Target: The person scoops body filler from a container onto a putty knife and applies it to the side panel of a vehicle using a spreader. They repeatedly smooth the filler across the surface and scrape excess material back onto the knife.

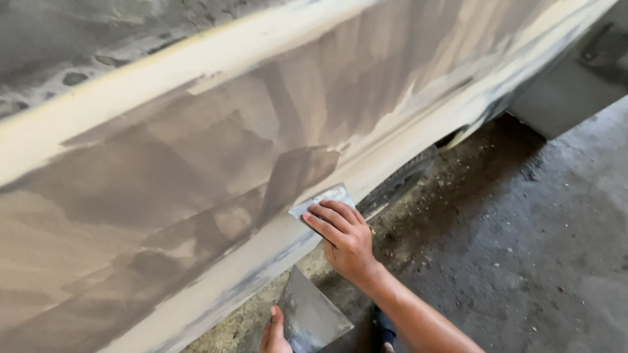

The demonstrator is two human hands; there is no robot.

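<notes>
Head view: the right hand [345, 238] presses a small spreader blade [325, 198] flat against the car body panel [196, 163], near its lower edge, just ahead of the tyre [399, 183]. Fingers lie spread along the blade's back, probably to keep even pressure on the wet grey filler. So the blade sits under the fingertips, not in the palm. Lower down, the left hand [275, 333] pinches a bigger metal board [311, 314] by its corner, tilted, held close above the floor [523, 261], likely within easy reach.

One car body panel [196, 163], one tyre [399, 183], two hands: right [345, 238], left [275, 333]; two metal spreader blades: small [327, 198], large [311, 314].
</notes>
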